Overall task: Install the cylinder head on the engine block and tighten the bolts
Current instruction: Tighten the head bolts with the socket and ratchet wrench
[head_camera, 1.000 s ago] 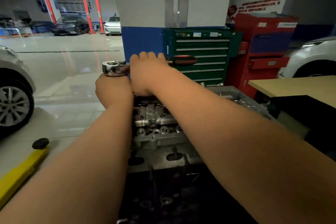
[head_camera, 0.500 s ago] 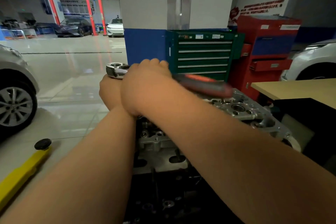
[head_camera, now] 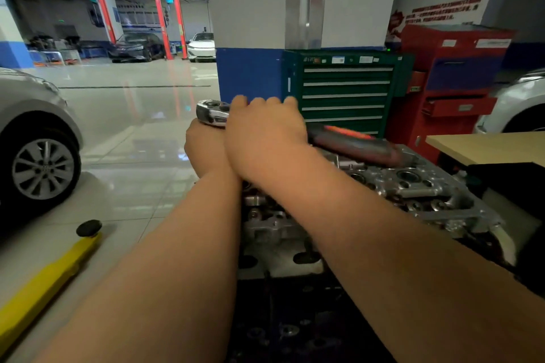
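Ratchet handle point(head_camera: 354, 143) swung lower over cylinder head point(head_camera: 413, 186); right hand point(head_camera: 265, 138) grips it; left hand point(head_camera: 203, 147) hold unclear.

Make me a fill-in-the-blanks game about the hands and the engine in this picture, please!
1. The right hand grips a ratchet whose shiny head sticks out toward the person's ____.
2. The drawer chest behind the hands is coloured ____.
3. The long lift arm at the bottom left is coloured ____.
4. The cabinet beside the drawer chest is mostly ____.

Missing words: left, green, yellow, red.
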A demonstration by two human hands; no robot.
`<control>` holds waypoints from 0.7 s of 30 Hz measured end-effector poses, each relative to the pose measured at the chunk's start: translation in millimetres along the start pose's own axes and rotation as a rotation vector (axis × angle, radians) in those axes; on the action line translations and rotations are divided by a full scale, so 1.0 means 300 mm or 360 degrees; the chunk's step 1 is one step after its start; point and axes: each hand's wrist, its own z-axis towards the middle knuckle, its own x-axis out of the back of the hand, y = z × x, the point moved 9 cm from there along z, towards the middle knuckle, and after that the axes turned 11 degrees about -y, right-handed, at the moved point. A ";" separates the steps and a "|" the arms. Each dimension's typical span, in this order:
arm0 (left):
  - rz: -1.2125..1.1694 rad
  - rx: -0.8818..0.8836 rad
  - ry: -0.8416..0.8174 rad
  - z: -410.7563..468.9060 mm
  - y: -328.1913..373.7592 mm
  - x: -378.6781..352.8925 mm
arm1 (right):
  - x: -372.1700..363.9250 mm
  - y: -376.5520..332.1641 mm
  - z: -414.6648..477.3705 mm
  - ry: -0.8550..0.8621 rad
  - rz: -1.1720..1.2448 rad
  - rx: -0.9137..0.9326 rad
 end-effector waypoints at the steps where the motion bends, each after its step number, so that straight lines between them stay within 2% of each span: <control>1: 0.0020 -0.0022 0.0025 -0.009 0.003 0.006 | -0.009 0.035 0.027 -0.0038 0.0066 0.0026; 4: -0.0016 -0.0020 0.0093 -0.038 0.015 0.026 | -0.038 0.070 0.087 -0.0331 0.0181 0.0143; 6: -0.0020 0.0010 0.0046 -0.037 0.017 0.020 | -0.039 0.051 0.093 -0.0427 0.0007 0.0017; 8: -0.0125 0.0066 -0.0014 -0.028 -0.003 0.011 | -0.042 -0.006 0.066 -0.0360 -0.0101 -0.0018; 10: -0.0222 0.0086 -0.0027 -0.021 -0.012 0.007 | -0.028 -0.022 0.027 -0.0084 -0.0067 0.0021; 12: -0.0070 0.0008 0.0022 -0.023 0.007 0.007 | -0.011 0.026 0.011 0.0135 0.0017 0.0037; 14: -0.0040 0.0004 0.0111 -0.034 0.009 0.019 | -0.018 0.063 0.043 0.0034 0.0070 0.0089; 17: -0.0041 0.0012 0.0099 -0.028 -0.003 0.019 | -0.042 0.062 0.065 -0.0369 0.0089 -0.0031; 19: -0.0033 -0.0044 0.0040 -0.021 0.004 0.010 | -0.026 0.009 0.031 -0.0341 -0.0006 -0.0047; 21: -0.0065 -0.0185 -0.0079 -0.027 0.026 -0.022 | -0.019 -0.038 -0.018 -0.0141 -0.0059 0.0015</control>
